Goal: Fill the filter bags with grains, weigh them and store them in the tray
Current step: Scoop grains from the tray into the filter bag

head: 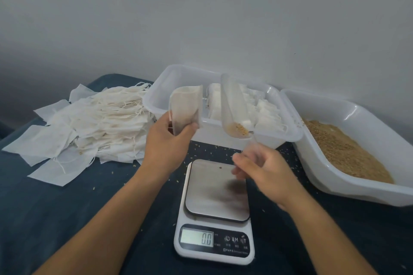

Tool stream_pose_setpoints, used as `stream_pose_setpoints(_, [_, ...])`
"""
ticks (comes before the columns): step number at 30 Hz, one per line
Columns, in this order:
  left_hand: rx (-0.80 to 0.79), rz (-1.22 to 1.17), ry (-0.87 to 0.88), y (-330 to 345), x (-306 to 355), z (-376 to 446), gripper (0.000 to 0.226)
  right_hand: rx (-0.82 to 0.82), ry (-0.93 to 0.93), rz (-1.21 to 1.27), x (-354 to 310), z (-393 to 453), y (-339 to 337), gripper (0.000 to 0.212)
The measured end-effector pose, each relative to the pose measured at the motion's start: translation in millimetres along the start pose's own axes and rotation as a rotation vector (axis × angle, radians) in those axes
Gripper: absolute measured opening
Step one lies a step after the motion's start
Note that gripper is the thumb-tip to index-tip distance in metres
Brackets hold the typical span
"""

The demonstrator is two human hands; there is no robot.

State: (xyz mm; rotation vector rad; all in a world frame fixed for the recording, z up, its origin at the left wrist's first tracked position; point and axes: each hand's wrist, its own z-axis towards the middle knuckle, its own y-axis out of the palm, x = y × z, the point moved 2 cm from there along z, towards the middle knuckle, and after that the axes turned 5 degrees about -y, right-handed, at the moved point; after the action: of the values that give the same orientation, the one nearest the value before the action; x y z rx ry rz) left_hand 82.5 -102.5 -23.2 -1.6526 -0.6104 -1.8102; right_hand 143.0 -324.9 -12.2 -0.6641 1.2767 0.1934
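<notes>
The left hand [166,140] pinches an open bag [185,109] upright above the scale's [215,210] far edge, the blurred right hand [266,172] grips a clear scoop [234,109] holding a few grains [240,129] just right of it, before the tray [161,87] of filled bags.

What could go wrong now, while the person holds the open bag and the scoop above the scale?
1. The scoop stands apart from the filter bag, so the few grains in it may fall past the bag's mouth; loose grains already dot the cloth.
2. Spilled grains on the scale, now reading 0.0, might falsify the weight.
</notes>
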Motion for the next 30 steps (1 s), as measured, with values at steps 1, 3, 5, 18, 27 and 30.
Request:
stream_pose_setpoints(1, [0.023, -0.032, -0.010, -1.5, 0.6, 1.1, 0.012, -0.038, -0.003, 0.036, 1.5, 3.9, 9.1, 0.024])
stream_pose_setpoints(3, [0.047, -0.087, -0.035, -3.4, 0.9, 3.1, 0.012, -0.096, -0.025, -0.010, 5.2, 12.8, 23.7, 0.022])
stream_pose_setpoints(5, [0.045, -0.114, -0.063, -4.4, 0.7, 4.7, 0.012, -0.088, -0.056, -0.106, 7.7, 22.0, 30.8, 0.015])
stream_pose_setpoints(18, [-0.501, 0.135, -0.014, 20.4, -2.8, -22.8, 0.016, 0.192, -0.122, 0.033, 2.3, 9.4, -6.7, 0.017])
stream_pose_setpoints(27, [-0.739, 0.253, 0.192, 24.7, -0.5, -32.8, 0.021, 0.220, -0.315, 0.122, -13.5, -1.1, -9.0, 0.041])
stream_pose_setpoints(30, [-0.733, 0.134, 0.240, 24.9, 2.6, -32.0, 0.025, 0.226, -0.351, 0.079, -14.0, -4.8, -10.1, 0.029])
